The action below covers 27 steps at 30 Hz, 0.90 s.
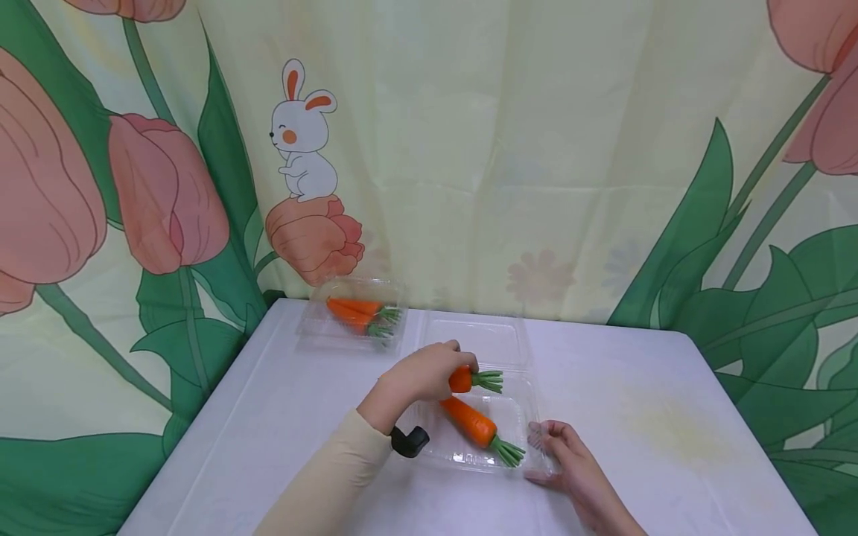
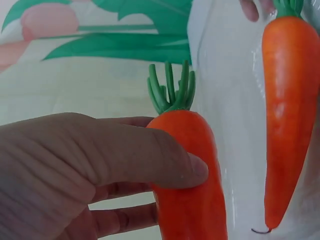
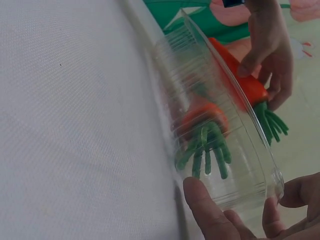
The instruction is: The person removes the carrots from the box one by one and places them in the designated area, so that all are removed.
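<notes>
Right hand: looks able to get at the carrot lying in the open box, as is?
Likely yes: the right hand holds the box near the green top of the carrot, and the lid lies open; it would probably have to let go first.

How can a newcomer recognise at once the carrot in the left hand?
On the white table, find the open clear plastic container that the right hand grips. Above it, the left hand holds an orange carrot with green stems. Unlike the carrot lying inside, this one is in a hand.
</notes>
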Tool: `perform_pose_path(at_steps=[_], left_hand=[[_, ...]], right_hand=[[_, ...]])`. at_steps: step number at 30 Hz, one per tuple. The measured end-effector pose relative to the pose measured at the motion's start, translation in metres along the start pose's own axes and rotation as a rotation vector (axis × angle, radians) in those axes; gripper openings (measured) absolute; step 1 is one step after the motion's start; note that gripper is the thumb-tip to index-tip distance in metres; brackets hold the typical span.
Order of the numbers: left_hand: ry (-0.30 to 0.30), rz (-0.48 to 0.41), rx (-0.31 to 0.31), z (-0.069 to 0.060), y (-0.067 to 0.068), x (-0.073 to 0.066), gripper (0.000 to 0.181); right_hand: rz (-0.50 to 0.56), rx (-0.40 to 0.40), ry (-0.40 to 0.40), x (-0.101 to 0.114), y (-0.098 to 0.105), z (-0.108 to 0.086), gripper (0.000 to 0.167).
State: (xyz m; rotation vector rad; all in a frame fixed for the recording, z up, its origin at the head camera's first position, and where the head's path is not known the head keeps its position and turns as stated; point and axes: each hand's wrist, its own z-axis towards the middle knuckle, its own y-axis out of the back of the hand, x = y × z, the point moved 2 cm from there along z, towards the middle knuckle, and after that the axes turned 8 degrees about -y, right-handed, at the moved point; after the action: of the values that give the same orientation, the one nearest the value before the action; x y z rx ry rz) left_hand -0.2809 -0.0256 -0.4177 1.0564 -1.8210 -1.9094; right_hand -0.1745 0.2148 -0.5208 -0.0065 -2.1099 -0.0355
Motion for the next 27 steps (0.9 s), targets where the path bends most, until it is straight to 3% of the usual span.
perform_pose_path(at_steps=[8, 18, 27], left_hand=[[0.093, -0.083, -0.049, -0.019, 0.006, 0.024, 0.044], [0.176, -0.133, -0.104, -0.035, 0.003, 0.039, 0.042], [0.244, -0.298, -0.191, -0.045, -0.003, 0.051, 0.040]], right_hand=[[-0.003, 0.006, -0.005, 0.000, 0.000, 0.001, 0.037], [-0.002, 0.013, -0.017, -0.001, 0.001, 0.000, 0.038], [-0.005, 0.014, -0.019, -0.001, 0.001, 0.002, 0.039]])
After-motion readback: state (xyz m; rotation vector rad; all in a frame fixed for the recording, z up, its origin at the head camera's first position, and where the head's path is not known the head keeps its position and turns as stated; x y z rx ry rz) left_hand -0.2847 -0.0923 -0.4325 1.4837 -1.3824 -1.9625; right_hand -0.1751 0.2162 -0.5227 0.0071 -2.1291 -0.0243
